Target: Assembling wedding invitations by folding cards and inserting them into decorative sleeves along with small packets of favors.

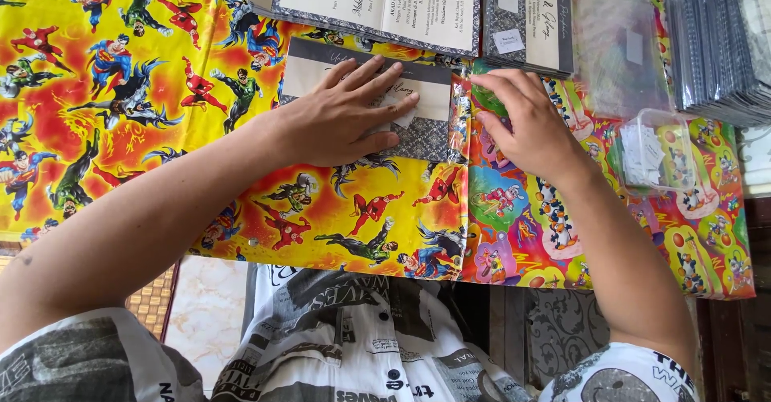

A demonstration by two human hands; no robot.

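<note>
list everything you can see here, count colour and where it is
folded card: one, grey patterned with a cream panel, centre, under the left hand
open card: one, white inside with a grey patterned border, top centre
closed cards: a pile, count unclear, grey and cream, top, right of the open card
clear sleeves: a pile, see-through, top right
stacked cards: a thick stack, grey, far right
small clear box: one, holding white slips, right of the right hand
table covers: two, yellow-red cartoon print on the left, multicolour print on the right
left hand: flat on the folded card
right hand: fingers curled on the cover by the card's right edge
</note>
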